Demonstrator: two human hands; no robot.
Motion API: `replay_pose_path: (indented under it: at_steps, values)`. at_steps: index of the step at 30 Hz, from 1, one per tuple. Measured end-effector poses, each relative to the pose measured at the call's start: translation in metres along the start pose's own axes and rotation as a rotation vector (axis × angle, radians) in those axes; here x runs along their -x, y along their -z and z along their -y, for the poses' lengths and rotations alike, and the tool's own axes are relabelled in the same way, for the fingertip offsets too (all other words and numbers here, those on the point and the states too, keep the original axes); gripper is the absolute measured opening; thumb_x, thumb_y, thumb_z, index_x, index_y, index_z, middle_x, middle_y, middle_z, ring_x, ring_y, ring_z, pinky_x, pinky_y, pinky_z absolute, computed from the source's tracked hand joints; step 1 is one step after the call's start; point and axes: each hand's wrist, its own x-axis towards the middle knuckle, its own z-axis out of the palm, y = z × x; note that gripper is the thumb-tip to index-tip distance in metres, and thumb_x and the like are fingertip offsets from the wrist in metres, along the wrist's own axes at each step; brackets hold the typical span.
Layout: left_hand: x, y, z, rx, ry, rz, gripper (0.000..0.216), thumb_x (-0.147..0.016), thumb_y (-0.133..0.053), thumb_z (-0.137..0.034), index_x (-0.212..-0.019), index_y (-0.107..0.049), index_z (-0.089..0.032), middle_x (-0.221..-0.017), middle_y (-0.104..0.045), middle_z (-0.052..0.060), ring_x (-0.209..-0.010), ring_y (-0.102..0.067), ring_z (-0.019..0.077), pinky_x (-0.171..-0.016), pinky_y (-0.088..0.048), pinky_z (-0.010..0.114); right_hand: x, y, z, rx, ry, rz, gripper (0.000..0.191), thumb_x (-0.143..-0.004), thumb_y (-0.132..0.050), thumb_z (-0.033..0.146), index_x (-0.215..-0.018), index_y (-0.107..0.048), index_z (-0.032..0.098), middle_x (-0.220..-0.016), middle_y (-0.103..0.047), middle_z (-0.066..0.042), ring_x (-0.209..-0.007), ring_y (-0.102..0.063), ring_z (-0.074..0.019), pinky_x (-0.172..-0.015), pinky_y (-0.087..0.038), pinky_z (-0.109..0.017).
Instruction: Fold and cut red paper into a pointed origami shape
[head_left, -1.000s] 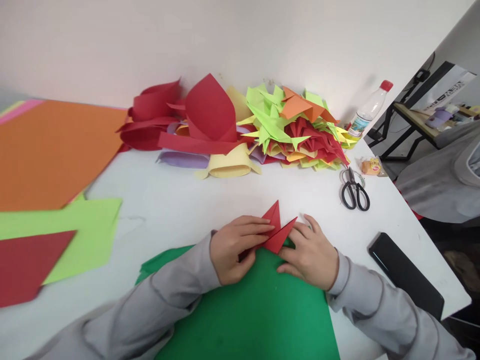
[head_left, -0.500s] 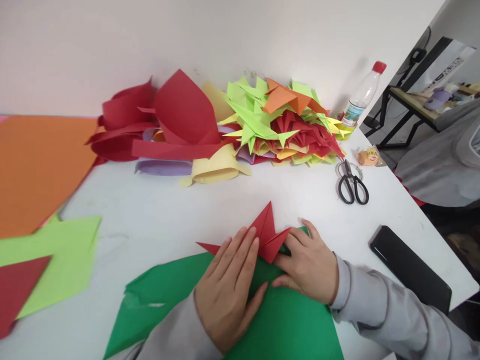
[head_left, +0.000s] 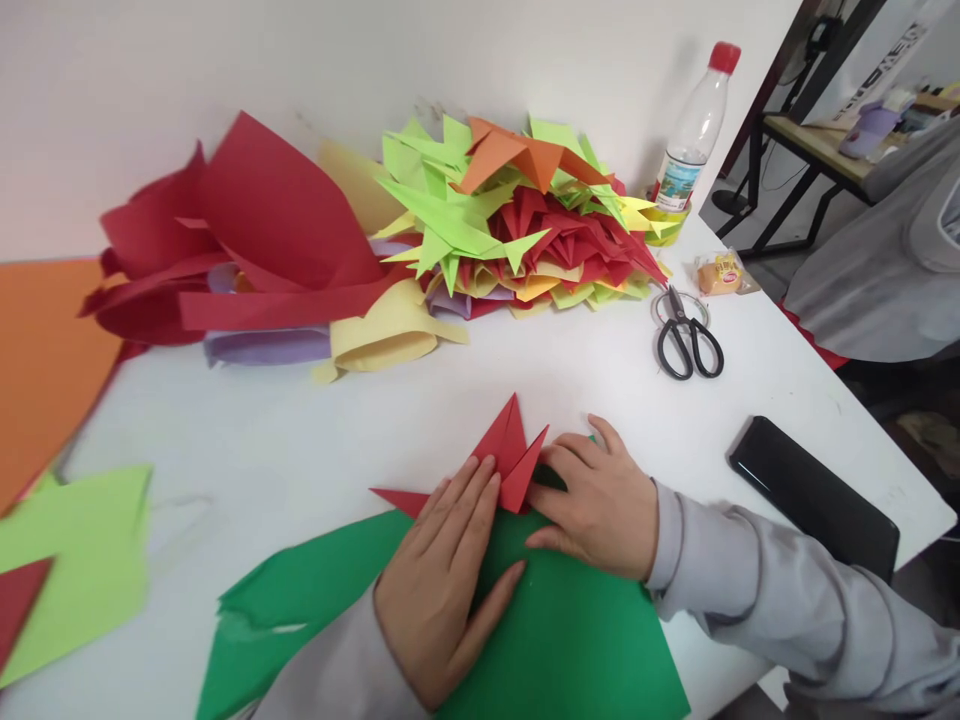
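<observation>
A red folded-paper origami piece (head_left: 504, 440) with pointed ends lies at the far edge of a green paper sheet (head_left: 570, 640). My left hand (head_left: 446, 575) rests flat across its left part, fingers stretched out together and thumb apart, hiding some of the folds. On the other side, my right hand (head_left: 592, 500) has bent fingers touching the raised right flap; its thumb stands away from them and does not pinch the paper.
Behind lie a heap of folded paper shapes (head_left: 442, 220) and curled red paper (head_left: 292, 220). To the right are black-handled scissors (head_left: 686, 340), a bottle (head_left: 694, 130), a wrapped snack (head_left: 720, 274) and a black phone (head_left: 810, 500). Orange paper (head_left: 52, 370) and light-green paper (head_left: 82, 570) lie left.
The red origami piece's right flap now points more steeply upward, with my right fingers beside it. My left hand still lies flat on the paper. The camera view has shifted.
</observation>
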Motion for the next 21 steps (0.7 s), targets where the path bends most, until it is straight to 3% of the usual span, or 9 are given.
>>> replay_pose_path:
  at_steps: [21]
  values:
    - [0.0005,0.0007,0.0024,0.059,0.020,0.022,0.063,-0.092,-0.046,-0.031,-0.147,-0.023,-0.008,-0.147,-0.039,0.021,-0.138,-0.035,0.0328,-0.110,-0.036,0.049,-0.0004,0.0028,0.0007,0.031,-0.054,-0.041,0.051,-0.091,-0.050,0.054,-0.116,-0.058,0.011,-0.110,-0.062,-0.014,-0.107,-0.051,-0.0281,-0.103,-0.031,-0.057]
